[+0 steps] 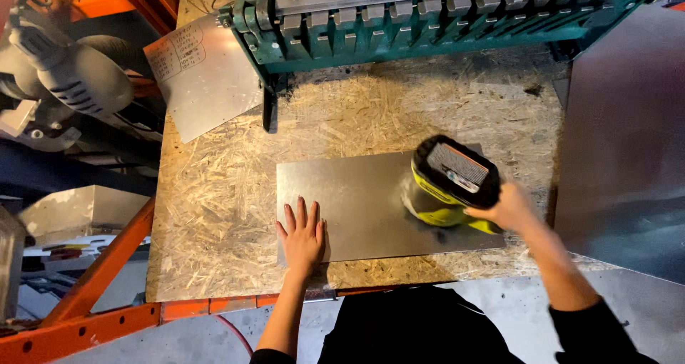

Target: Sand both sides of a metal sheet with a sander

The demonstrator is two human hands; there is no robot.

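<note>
The left hand (302, 236) lies flat, fingers spread, palm pressed on the near left corner of a metal sheet (357, 200). The right hand (508, 208) is wrapped around the rear grip of a yellow and black sander (451, 182), which sits on the sheet just left of that hand; its base looks blurred. The sheet lies flat between the two hands on a chipboard bench (214, 214), its far edge beyond both hands.

To the right of the right hand, a large grey panel (621, 143) covers the bench side. Left of the left hand, an orange rack beam (100, 271) slopes down below the bench edge. Farther out, beyond the left hand, a second, smaller sheet (207, 79) lies tilted on the bench. Beyond both hands stands a green brake (428, 22) with a row of grey clamping fingers. Far left, a grey power tool (78, 72) rests on the rack.
</note>
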